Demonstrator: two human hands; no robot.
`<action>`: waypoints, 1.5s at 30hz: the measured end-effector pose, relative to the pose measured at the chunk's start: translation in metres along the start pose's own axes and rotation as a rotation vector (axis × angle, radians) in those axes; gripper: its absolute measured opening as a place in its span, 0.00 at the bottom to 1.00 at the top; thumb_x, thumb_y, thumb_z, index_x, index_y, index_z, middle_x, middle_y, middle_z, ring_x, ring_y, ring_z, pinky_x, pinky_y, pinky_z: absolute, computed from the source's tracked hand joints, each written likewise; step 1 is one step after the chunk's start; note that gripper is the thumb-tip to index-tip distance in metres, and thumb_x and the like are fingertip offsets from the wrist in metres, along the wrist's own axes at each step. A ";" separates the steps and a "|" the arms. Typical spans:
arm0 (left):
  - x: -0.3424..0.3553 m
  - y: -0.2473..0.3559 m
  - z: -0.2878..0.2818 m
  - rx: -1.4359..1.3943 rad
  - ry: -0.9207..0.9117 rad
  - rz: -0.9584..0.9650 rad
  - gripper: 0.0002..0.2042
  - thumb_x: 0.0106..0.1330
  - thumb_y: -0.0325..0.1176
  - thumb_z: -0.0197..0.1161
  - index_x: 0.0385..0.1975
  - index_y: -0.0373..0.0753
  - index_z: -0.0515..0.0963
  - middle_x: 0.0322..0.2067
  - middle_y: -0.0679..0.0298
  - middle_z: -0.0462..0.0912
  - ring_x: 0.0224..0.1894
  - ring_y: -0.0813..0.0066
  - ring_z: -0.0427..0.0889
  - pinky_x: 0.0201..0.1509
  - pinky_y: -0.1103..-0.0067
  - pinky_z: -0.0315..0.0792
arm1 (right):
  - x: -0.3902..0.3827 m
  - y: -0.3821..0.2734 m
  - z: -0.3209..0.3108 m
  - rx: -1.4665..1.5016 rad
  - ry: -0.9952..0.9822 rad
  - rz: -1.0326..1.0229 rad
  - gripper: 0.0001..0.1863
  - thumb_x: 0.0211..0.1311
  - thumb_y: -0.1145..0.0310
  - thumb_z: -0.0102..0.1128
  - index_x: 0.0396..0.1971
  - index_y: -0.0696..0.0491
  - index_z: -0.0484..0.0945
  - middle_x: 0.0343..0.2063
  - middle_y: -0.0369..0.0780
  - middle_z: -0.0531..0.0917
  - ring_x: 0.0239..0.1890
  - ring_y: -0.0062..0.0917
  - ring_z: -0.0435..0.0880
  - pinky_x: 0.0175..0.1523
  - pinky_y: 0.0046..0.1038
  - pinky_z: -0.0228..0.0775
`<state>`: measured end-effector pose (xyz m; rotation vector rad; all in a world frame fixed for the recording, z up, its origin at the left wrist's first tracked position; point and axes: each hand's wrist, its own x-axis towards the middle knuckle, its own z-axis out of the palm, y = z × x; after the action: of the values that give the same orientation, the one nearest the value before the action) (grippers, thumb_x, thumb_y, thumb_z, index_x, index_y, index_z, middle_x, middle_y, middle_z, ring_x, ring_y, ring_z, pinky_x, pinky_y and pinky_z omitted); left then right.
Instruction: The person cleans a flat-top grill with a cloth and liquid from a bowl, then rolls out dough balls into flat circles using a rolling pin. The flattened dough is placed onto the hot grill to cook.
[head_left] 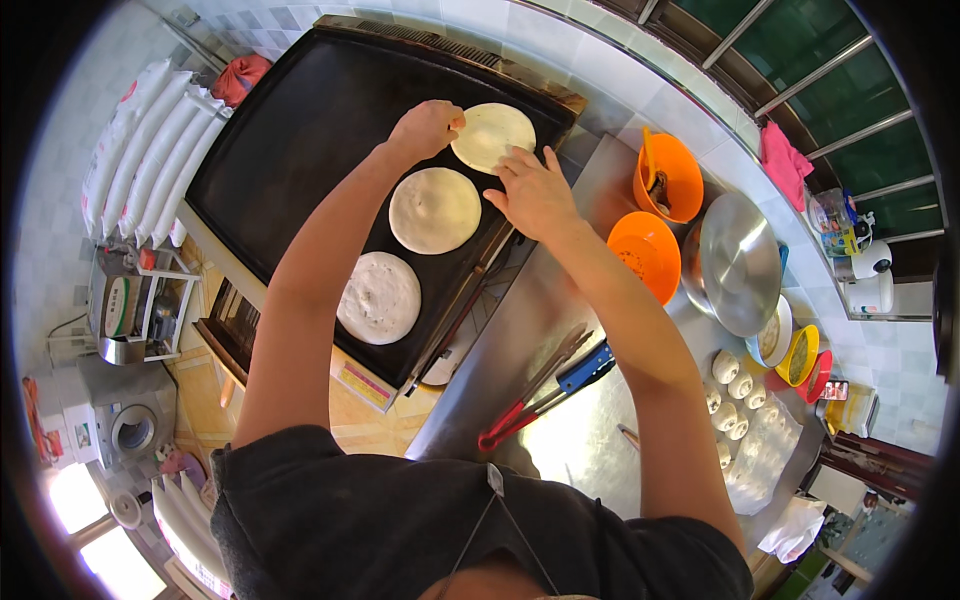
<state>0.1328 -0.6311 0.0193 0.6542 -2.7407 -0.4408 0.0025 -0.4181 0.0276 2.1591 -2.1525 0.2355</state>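
Three round, pale dough flatbreads lie in a row along the right side of a black griddle [300, 120]. Both my hands are at the farthest flatbread [490, 135]. My left hand [427, 130] is curled, its fingertips pinched at that flatbread's left rim. With fingers spread, my right hand [535, 192] touches its near right edge, fingertips on the dough. Just nearer me is the middle flatbread [435, 210], smooth and touched by neither hand. The nearest flatbread [380, 298] has a dimpled top, and my left forearm passes beside it.
Right of the griddle, a steel counter [480, 375] holds red-handled tongs [515, 420], a blue-handled tool [585, 370], two orange bowls [640, 255], a large steel bowl [740, 265] and several dough balls [727, 367]. White sacks [150, 150] stand left of the griddle.
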 end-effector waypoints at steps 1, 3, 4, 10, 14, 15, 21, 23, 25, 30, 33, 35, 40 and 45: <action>-0.003 0.000 -0.004 -0.011 0.016 -0.027 0.08 0.56 0.26 0.64 0.36 0.36 0.80 0.34 0.58 0.82 0.38 0.60 0.83 0.44 0.70 0.77 | -0.003 0.000 -0.005 0.018 0.013 0.013 0.24 0.68 0.51 0.52 0.51 0.54 0.79 0.55 0.39 0.78 0.66 0.30 0.66 0.71 0.46 0.50; -0.009 -0.002 -0.017 -0.022 0.049 -0.051 0.08 0.57 0.26 0.64 0.36 0.36 0.80 0.34 0.58 0.82 0.38 0.61 0.83 0.44 0.71 0.77 | -0.011 0.003 -0.022 0.050 0.041 0.043 0.23 0.68 0.51 0.52 0.51 0.54 0.78 0.55 0.39 0.79 0.66 0.30 0.66 0.71 0.47 0.51; -0.015 -0.004 -0.026 -0.021 0.066 -0.050 0.08 0.57 0.26 0.64 0.36 0.36 0.80 0.34 0.58 0.82 0.38 0.62 0.83 0.44 0.71 0.77 | -0.020 0.004 -0.029 0.102 0.092 0.058 0.21 0.67 0.53 0.54 0.50 0.53 0.79 0.53 0.39 0.80 0.66 0.31 0.66 0.70 0.47 0.52; -0.063 -0.008 -0.074 -0.021 0.001 -0.144 0.07 0.57 0.27 0.64 0.35 0.35 0.80 0.32 0.57 0.83 0.36 0.64 0.84 0.43 0.73 0.76 | -0.087 0.012 -0.057 0.172 0.188 0.083 0.17 0.65 0.60 0.58 0.47 0.56 0.81 0.53 0.40 0.80 0.66 0.34 0.67 0.67 0.50 0.57; -0.085 -0.003 -0.083 -0.104 -0.077 -0.167 0.06 0.58 0.27 0.63 0.34 0.35 0.80 0.31 0.58 0.83 0.35 0.65 0.84 0.43 0.74 0.76 | -0.111 0.006 -0.055 0.203 0.146 0.108 0.17 0.65 0.61 0.58 0.47 0.56 0.80 0.53 0.41 0.80 0.66 0.36 0.67 0.67 0.51 0.57; -0.088 -0.003 -0.082 -0.114 -0.068 -0.157 0.06 0.58 0.27 0.63 0.34 0.34 0.80 0.31 0.58 0.83 0.35 0.65 0.84 0.43 0.74 0.76 | -0.113 0.004 -0.056 0.210 0.135 0.112 0.17 0.65 0.62 0.58 0.48 0.56 0.80 0.54 0.41 0.79 0.66 0.37 0.66 0.68 0.51 0.56; -0.076 0.008 -0.069 -0.099 -0.014 -0.091 0.05 0.58 0.27 0.63 0.33 0.35 0.80 0.31 0.58 0.83 0.35 0.63 0.83 0.42 0.73 0.76 | -0.087 0.005 -0.055 0.124 0.202 0.096 0.19 0.66 0.61 0.57 0.52 0.56 0.78 0.57 0.41 0.77 0.67 0.36 0.64 0.68 0.50 0.56; -0.065 0.019 -0.061 -0.091 0.013 -0.057 0.05 0.59 0.28 0.63 0.33 0.36 0.80 0.31 0.58 0.83 0.35 0.62 0.83 0.42 0.73 0.76 | -0.061 0.016 -0.048 0.056 0.200 0.098 0.21 0.67 0.59 0.55 0.53 0.56 0.77 0.58 0.40 0.76 0.69 0.35 0.63 0.68 0.50 0.55; -0.054 0.030 -0.050 -0.100 0.049 -0.021 0.05 0.59 0.28 0.63 0.34 0.36 0.80 0.32 0.58 0.82 0.35 0.61 0.83 0.42 0.72 0.76 | -0.031 0.029 -0.037 -0.007 0.144 0.110 0.23 0.68 0.57 0.52 0.56 0.55 0.75 0.61 0.39 0.74 0.70 0.34 0.60 0.70 0.50 0.52; -0.041 0.040 -0.044 -0.114 0.057 0.005 0.06 0.59 0.25 0.62 0.35 0.35 0.80 0.34 0.57 0.82 0.38 0.61 0.83 0.43 0.72 0.77 | 0.024 0.034 -0.025 -0.063 -0.158 0.130 0.26 0.73 0.50 0.42 0.60 0.52 0.73 0.64 0.37 0.71 0.73 0.32 0.55 0.73 0.51 0.44; -0.043 0.027 -0.046 -0.066 0.107 0.053 0.06 0.59 0.25 0.62 0.35 0.35 0.80 0.34 0.57 0.82 0.37 0.61 0.83 0.44 0.72 0.77 | 0.037 0.034 -0.029 -0.095 -0.378 0.154 0.28 0.74 0.47 0.37 0.60 0.50 0.73 0.64 0.36 0.71 0.73 0.31 0.54 0.74 0.52 0.39; -0.042 0.017 -0.045 -0.065 0.115 0.031 0.06 0.59 0.24 0.62 0.35 0.35 0.80 0.34 0.57 0.82 0.37 0.61 0.83 0.44 0.72 0.77 | 0.037 0.040 -0.028 -0.121 -0.392 0.154 0.28 0.74 0.47 0.36 0.59 0.49 0.75 0.64 0.36 0.72 0.73 0.31 0.54 0.74 0.53 0.40; -0.031 -0.001 -0.043 -0.062 0.121 -0.010 0.06 0.60 0.25 0.61 0.35 0.35 0.80 0.34 0.57 0.82 0.37 0.60 0.83 0.44 0.72 0.77 | 0.032 0.043 -0.041 -0.110 -0.258 0.153 0.24 0.73 0.51 0.41 0.51 0.51 0.80 0.57 0.37 0.77 0.71 0.32 0.59 0.73 0.53 0.43; 0.011 0.010 -0.027 -0.065 0.127 0.001 0.07 0.63 0.28 0.57 0.36 0.37 0.81 0.37 0.56 0.82 0.40 0.56 0.82 0.46 0.68 0.76 | 0.010 0.045 -0.040 -0.066 0.011 0.108 0.20 0.69 0.55 0.49 0.47 0.55 0.81 0.54 0.38 0.79 0.69 0.33 0.63 0.72 0.52 0.47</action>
<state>0.1285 -0.6343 0.0498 0.6416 -2.5960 -0.4699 -0.0447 -0.4220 0.0665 2.0047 -2.2402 0.1805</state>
